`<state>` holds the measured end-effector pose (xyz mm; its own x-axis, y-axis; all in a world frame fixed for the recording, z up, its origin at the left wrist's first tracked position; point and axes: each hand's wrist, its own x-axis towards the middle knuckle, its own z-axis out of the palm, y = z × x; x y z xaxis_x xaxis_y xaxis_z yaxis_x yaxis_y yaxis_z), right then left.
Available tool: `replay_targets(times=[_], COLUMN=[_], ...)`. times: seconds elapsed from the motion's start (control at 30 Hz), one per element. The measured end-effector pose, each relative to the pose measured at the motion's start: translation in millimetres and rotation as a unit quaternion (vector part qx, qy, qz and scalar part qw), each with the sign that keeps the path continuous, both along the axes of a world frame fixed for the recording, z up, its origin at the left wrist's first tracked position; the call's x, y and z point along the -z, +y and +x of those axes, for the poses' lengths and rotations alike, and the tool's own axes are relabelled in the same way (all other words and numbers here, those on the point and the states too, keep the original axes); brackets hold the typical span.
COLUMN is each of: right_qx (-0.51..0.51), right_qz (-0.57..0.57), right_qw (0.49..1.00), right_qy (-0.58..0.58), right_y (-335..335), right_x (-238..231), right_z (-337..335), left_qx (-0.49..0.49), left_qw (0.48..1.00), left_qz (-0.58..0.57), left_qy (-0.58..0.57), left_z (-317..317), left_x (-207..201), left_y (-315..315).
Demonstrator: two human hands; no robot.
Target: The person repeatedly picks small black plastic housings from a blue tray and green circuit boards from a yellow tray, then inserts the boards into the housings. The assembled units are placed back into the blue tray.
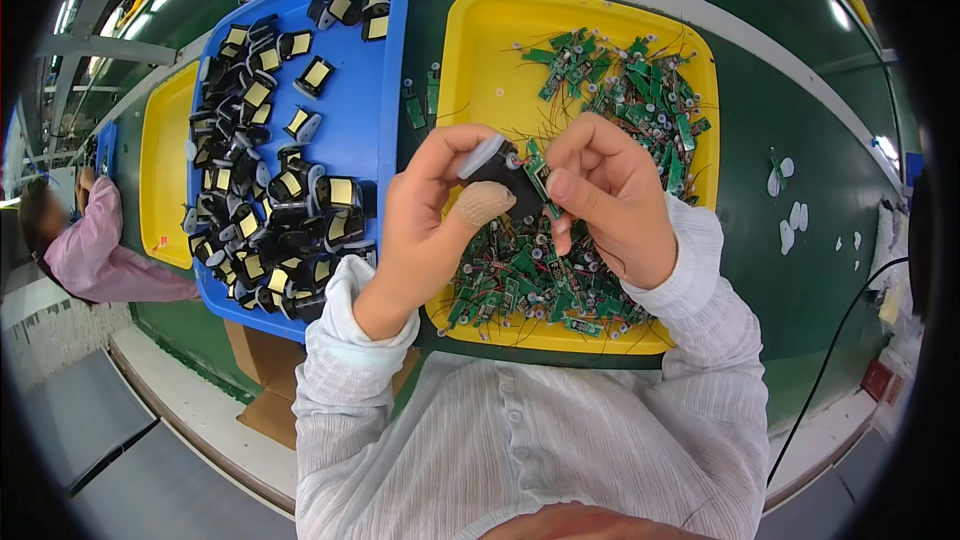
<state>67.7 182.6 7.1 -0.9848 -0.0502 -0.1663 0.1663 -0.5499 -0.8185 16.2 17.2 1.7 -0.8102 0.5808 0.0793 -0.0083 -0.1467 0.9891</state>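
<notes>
Over the yellow tray (pixel 462 50) my two hands meet around one small assembly. My left hand (pixel 430 210), its thumb wrapped in a tan finger cover, grips a black plastic housing (pixel 524 198) with a grey rim. My right hand (pixel 610 195) pinches a narrow green circuit board (pixel 541 180) against the housing's right side. A small round whitish part with thin wires shows at the housing's top. How far the board is seated is hidden by my fingers. Below lie many more green circuit boards (pixel 520 275) with thin wires, heaped in the tray.
Left of the yellow tray, a blue tray (pixel 355 100) holds many black housings (pixel 257 95) with pale yellow pads. Another yellow tray (pixel 165 170) stands farther left, near a co-worker in a pink sleeve (pixel 110 240). White pieces (pixel 787 237) and a black cable (pixel 835 345) are at right.
</notes>
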Motion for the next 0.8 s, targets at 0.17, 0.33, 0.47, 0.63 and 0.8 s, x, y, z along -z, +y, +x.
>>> replay_targets(times=[0.17, 0.33, 0.47, 0.63, 0.8], right_qx=[-0.013, -0.028, -0.058, -0.127, -0.052], right_qz=[0.026, 0.066, 0.081, 0.099, 0.199], right_qw=[0.999, 0.997, 0.994, 0.987, 0.978], right_qy=[0.022, 0.035, 0.034, -0.008, 0.022], right_y=[2, 4, 6, 11, 2], right_x=[0, 1, -1, -2, 2], right_z=[-1, -2, -3, -5, 1], left_qx=[-0.007, -0.033, -0.059, -0.040, 0.009], left_qw=[1.000, 0.996, 0.985, 0.940, 0.971], left_qz=[-0.011, -0.057, -0.096, -0.173, -0.129], left_qy=[0.007, 0.052, 0.130, 0.292, 0.201], left_z=[1, 1, 0, -7, -11], left_x=[1, 3, 6, 1, 12], left_y=[1, -1, -2, -3, -3])
